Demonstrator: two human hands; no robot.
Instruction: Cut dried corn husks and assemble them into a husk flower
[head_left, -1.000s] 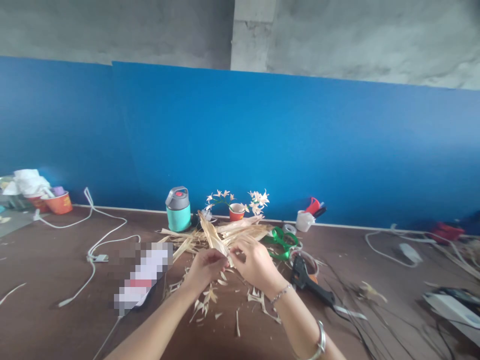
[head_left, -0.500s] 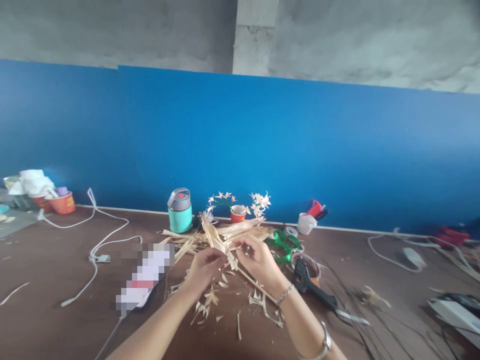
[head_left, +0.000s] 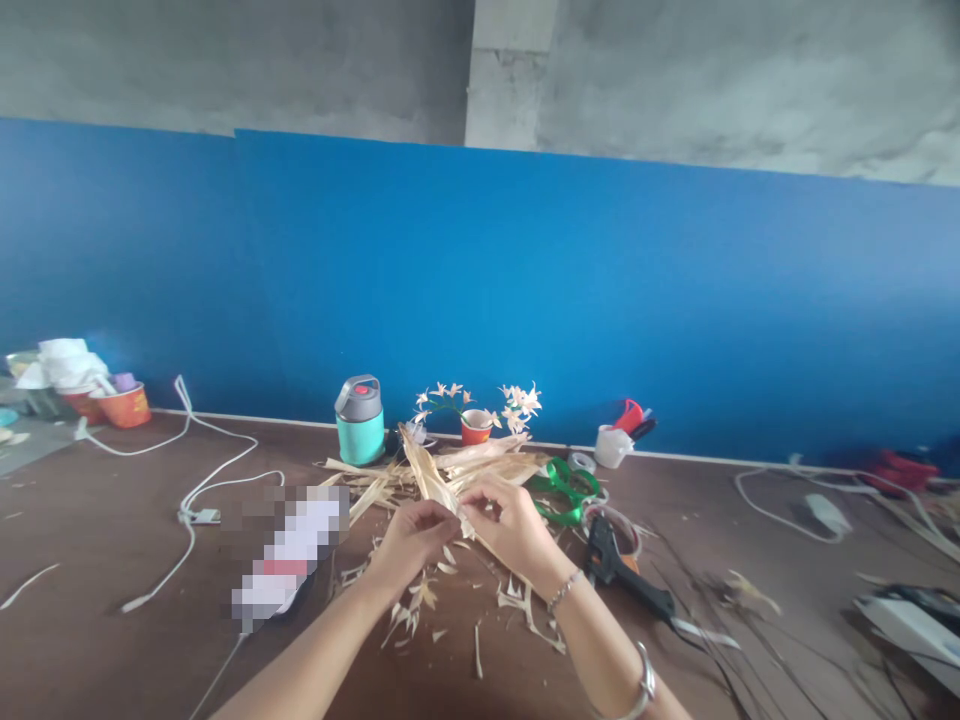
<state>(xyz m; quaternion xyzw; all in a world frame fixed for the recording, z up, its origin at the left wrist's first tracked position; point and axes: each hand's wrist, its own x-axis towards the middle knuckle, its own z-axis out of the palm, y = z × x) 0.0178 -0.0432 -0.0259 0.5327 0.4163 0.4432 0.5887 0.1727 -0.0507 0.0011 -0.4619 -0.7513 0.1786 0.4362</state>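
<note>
My left hand (head_left: 409,540) and my right hand (head_left: 510,525) meet over a brown table (head_left: 112,640), both pinched on a long dried corn husk strip (head_left: 429,470) that sticks up and away from my fingers. Behind it lies a pile of dried husks (head_left: 480,460). Small husk scraps (head_left: 517,600) are scattered under my wrists. My right wrist wears a thin bracelet and a bangle.
A teal flask (head_left: 358,420), a red cup with husk flowers (head_left: 474,415), green ribbon (head_left: 562,485), a black glue gun (head_left: 622,575) and a white cup with pens (head_left: 615,440) stand near the blue wall. White cables (head_left: 195,490) lie left, more cables and a box right.
The camera tilted slightly. My right hand opened a little away from the strip, then closed back in against my left hand.
</note>
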